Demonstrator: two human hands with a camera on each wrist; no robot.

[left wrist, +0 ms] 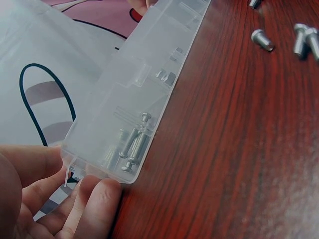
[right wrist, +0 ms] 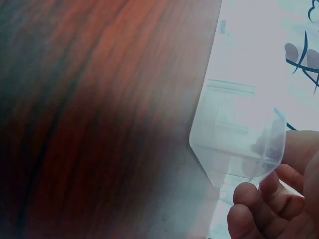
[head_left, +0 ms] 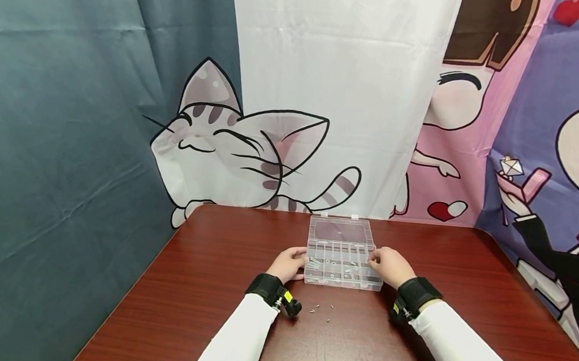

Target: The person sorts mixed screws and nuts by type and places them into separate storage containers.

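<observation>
A clear plastic compartment box (head_left: 342,284) lies on the table, its lid (head_left: 339,230) folded back toward the far edge. At the box's left end, my left hand (head_left: 287,264) grips the side wall. My right hand (head_left: 391,265) holds the right end, with the thumb at the rim and the fingers along the outer side, as the right wrist view shows around the box corner (right wrist: 239,139). Several screws (left wrist: 133,144) lie in the left compartment, seen through the wall. Nuts (left wrist: 167,77) sit farther along inside.
Several loose small screws (head_left: 312,311) lie on the brown table (head_left: 197,309) in front of the box, between the forearms. One screw (left wrist: 262,40) shows up close in the left wrist view. Behind the table hangs a printed curtain (head_left: 329,64).
</observation>
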